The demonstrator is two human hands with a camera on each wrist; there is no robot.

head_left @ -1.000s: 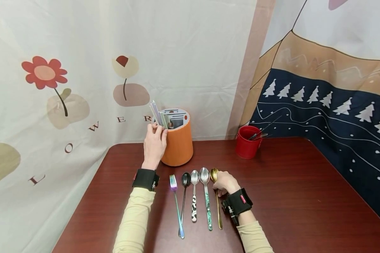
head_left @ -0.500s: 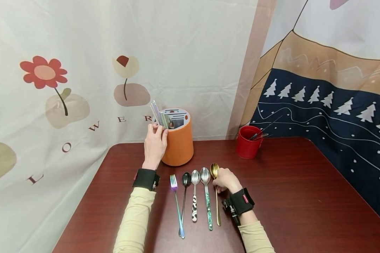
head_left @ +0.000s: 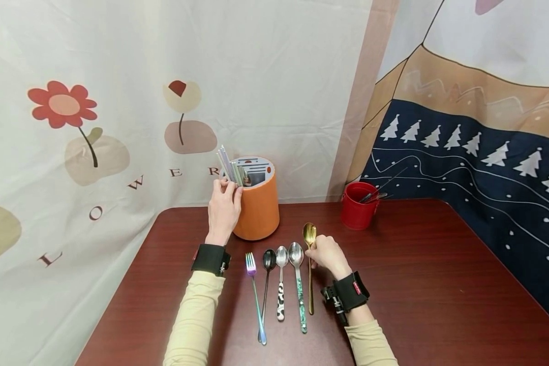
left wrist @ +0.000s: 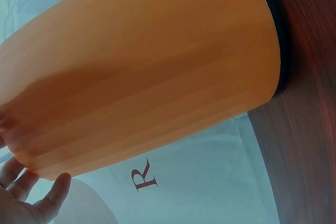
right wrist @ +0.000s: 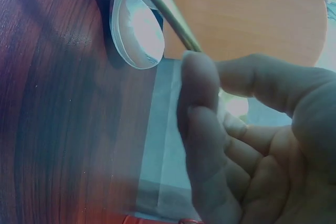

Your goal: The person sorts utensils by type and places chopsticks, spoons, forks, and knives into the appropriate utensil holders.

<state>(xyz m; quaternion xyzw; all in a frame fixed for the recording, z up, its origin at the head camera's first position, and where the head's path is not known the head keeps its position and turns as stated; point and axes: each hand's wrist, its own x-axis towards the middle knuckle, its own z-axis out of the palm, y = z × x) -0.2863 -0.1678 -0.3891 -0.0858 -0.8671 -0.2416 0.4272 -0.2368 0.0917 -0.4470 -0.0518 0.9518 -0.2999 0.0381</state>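
A reddish-brown table [head_left: 416, 274] is standing before printed cloths [head_left: 274, 76].
The right hand [head_left: 329, 255] is pinching a golden spoon [head_left: 309, 234] just beside the green-handled spoon [head_left: 296, 253]; the left hand [head_left: 223, 211] is touching an orange container [head_left: 257, 213] at its rim, whether gripping one cannot tell.

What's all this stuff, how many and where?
Table: 1, reddish brown, foreground
Gold spoon: 1, gold, in right hand
Green-handled spoon: 1, silver and green, beside gold spoon
Spotted-handled spoon: 1, silver, black, white, row's middle
Fork: 1, purple and blue, leftmost
Dark spoon: 1, black, beside fork
Orange container: 1, orange, table's back
Slim items: several, pale, inside it
Red bucket: 1, red, table's back right
Thin items: uncountable, grey, inside it
Cloths: 2, whitish and navy, behind table
Wristbands: 2, black, wrists
Sleeves: 2, pale yellow, forearms
Left hand: 1, bare, orange container's rim
Right hand: 1, bare, holding gold spoon
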